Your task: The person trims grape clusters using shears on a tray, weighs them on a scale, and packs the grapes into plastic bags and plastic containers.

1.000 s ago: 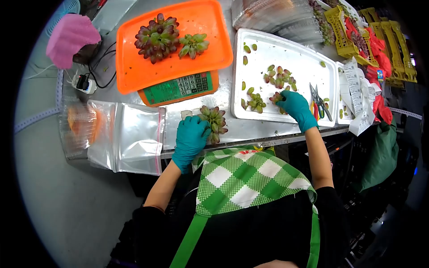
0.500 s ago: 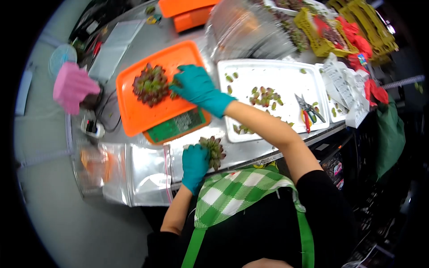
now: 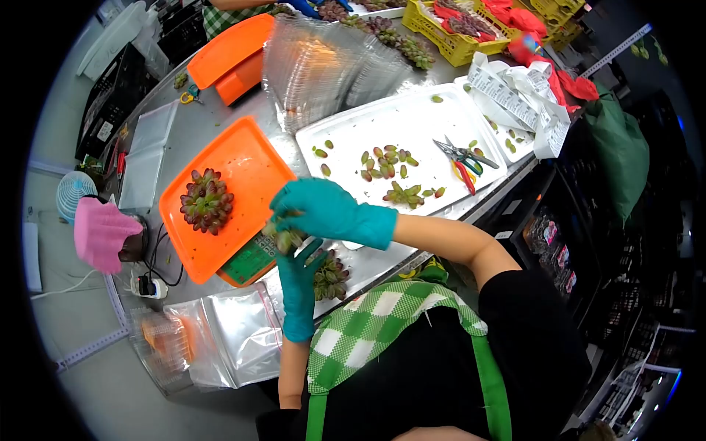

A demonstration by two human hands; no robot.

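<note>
My right hand point(image 3: 327, 209), in a teal glove, is closed on a small green succulent point(image 3: 283, 237) just off the front edge of the orange scale tray. Below it, my gloved left hand point(image 3: 296, 290) has its fingertips up against the same small plant. A darker succulent rosette point(image 3: 331, 278) sits at the left hand's inner side, its near part hidden by that hand. One large reddish-green succulent point(image 3: 207, 201) lies in the orange tray point(image 3: 246, 165), which rests on a scale with a green display panel point(image 3: 251, 257).
A white tray point(image 3: 331, 136) holds loose leaves and red-handled pliers point(image 3: 463, 167). Stacked clear plastic containers point(image 3: 312, 70) stand behind. Plastic bags point(image 3: 246, 331) lie at the front left, near a pink cloth point(image 3: 107, 235). A co-worker's blue-gloved hand point(image 3: 305, 7) shows at the far side.
My right hand has come back from the orange tray toward my left hand, bringing the small succulent. The large one stays in the tray. The view has shifted.
</note>
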